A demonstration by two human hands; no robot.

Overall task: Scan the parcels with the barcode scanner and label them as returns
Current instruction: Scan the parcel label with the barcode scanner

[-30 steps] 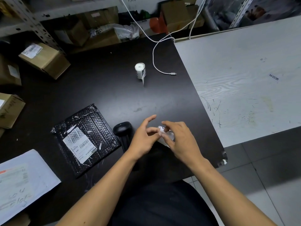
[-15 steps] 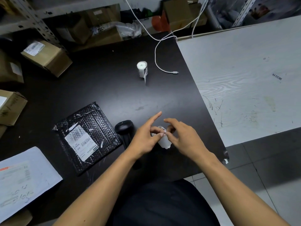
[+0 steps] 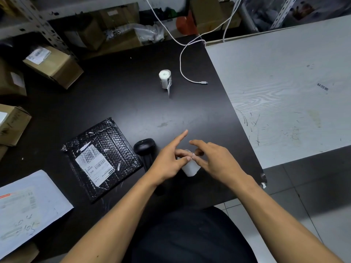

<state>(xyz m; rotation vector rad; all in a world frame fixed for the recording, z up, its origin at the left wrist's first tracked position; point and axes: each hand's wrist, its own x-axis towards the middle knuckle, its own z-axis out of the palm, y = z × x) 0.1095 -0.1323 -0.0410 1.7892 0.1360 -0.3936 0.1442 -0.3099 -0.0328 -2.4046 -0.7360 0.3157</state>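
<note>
**Both hands at a small label roll**

Right now the left hand [image 3: 168, 164] and right hand [image 3: 218, 164] meet over the near edge of the black table [image 3: 117, 103]. Between them sits a small white label roll [image 3: 190, 168], standing on the table. The left thumb and a middle finger pinch the roll's upper edge, while the left index finger sticks out straight toward 1 o'clock. The right hand's lower fingers pinch at the same spot, where a bit of label lifts from the roll; its index finger reaches out flat toward 10 o'clock, touching nothing.

Just beside the left hand, at its 9 o'clock, lies the black scanner [image 3: 145, 149], head toward the far side, handle partly hidden under the wrist. Farther out at 9 o'clock lies a black bubble mailer [image 3: 114, 145] with a white shipping label, flat on the table. At 8 o'clock, at the table's near left corner, lies a white mailer [image 3: 47, 202].

At 12 o'clock, well apart from the hands, a second roll [image 3: 164, 78] stands upright with a strip hanging down. A white cable [image 3: 187, 76] ends just to its right. At 2 o'clock a pale table [image 3: 294, 82] adjoins the black one. Cardboard boxes [image 3: 55, 65] sit on the far left.
</note>
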